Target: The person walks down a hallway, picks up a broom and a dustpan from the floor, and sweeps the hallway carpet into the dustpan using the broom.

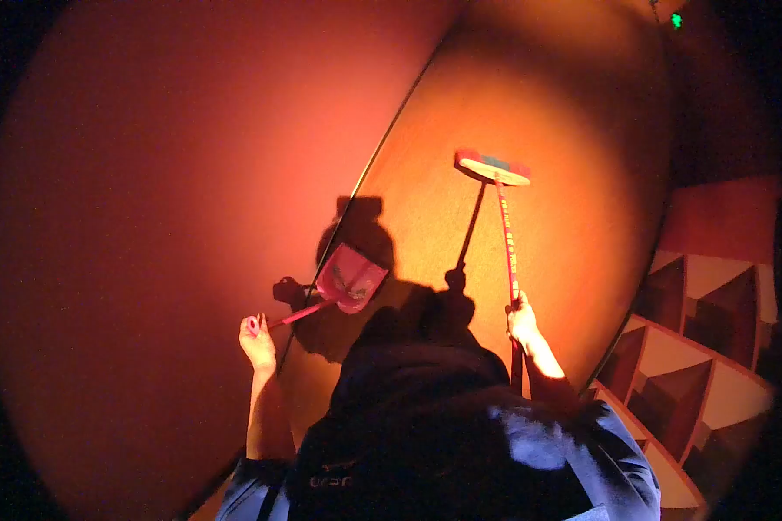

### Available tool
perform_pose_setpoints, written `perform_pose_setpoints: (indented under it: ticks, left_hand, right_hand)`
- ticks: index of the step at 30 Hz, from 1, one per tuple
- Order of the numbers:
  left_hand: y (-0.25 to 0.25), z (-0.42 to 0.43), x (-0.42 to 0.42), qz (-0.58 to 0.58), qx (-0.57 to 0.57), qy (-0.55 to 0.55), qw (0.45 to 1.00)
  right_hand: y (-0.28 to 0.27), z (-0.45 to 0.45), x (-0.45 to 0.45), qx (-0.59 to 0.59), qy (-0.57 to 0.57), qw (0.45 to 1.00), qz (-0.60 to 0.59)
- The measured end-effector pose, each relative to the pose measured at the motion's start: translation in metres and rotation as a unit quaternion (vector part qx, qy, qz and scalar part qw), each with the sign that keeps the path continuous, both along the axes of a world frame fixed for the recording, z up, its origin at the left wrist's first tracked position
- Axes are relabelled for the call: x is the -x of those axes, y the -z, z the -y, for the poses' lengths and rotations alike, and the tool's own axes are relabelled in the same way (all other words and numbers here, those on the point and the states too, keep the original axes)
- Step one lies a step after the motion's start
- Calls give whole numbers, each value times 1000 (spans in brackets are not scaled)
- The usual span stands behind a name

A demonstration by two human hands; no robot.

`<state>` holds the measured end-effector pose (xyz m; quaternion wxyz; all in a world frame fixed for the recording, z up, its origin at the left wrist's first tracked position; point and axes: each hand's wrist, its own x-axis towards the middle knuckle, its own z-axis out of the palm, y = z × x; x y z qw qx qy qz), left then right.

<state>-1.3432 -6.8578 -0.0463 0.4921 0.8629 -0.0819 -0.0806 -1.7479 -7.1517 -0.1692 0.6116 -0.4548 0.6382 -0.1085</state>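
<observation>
My left hand (257,344) is closed round the end of the handle of a pink dustpan (352,278), whose pan lies to the right of the hand, over a dark line on the floor. Some dark marks show in the pan. My right hand (522,320) grips the long patterned stick of a broom (495,167). The broom's head is far ahead on the orange-lit floor, apart from the dustpan, and the lower end of its stick runs back towards my body.
A thin dark seam (389,130) crosses the floor diagonally. White and red shelf-like compartments (679,356) stand along the right side. My body's shadow falls on the floor ahead. A small green light (677,20) shows at the top right.
</observation>
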Motion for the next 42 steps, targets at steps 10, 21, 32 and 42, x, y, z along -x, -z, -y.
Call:
perform_pose_setpoints:
  ticks: [10, 21, 32, 42]
  left_hand:
    - [37, -35, -15, -102, 242, 48, 964]
    - [99, -122, -35, -137, 292, 54, 945]
    - [110, -191, -39, -56, 131, 60, 988]
    - [90, -246, -34, -38, -15, 50, 998]
  right_hand:
    - [15, -218, -22, 9, -329, 942, 66]
    - [6, -187, 38, 104, -23, 955, -278]
    - [80, -379, -32, 40, -391, 920, -12]
    - [14, -251, 13, -50, -32, 996, -67]
